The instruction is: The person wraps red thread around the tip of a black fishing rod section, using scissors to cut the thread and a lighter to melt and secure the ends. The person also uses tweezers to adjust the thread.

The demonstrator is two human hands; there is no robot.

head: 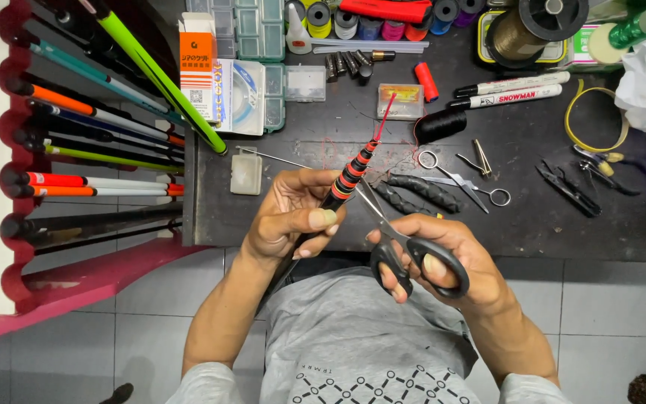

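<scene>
maybe touching: scissors (405, 243) in right hand (443, 254), rod (353, 176) in left hand (293, 217)

Crowded along the far edge of the dark worktable (532, 224): thread spools (383, 21), clear compartment boxes (259, 30), two white markers (514, 90). Blocked on the left by a pink rack of rods (91, 135), with a green rod (162, 75) slanting across the table corner. Cluttered at centre right by small silver scissors (457, 179), black grips (420, 191) and pliers (570, 191). Open only along the near table strip right of the right hand (443, 254), and over the tiled floor (614, 314) below.
</scene>
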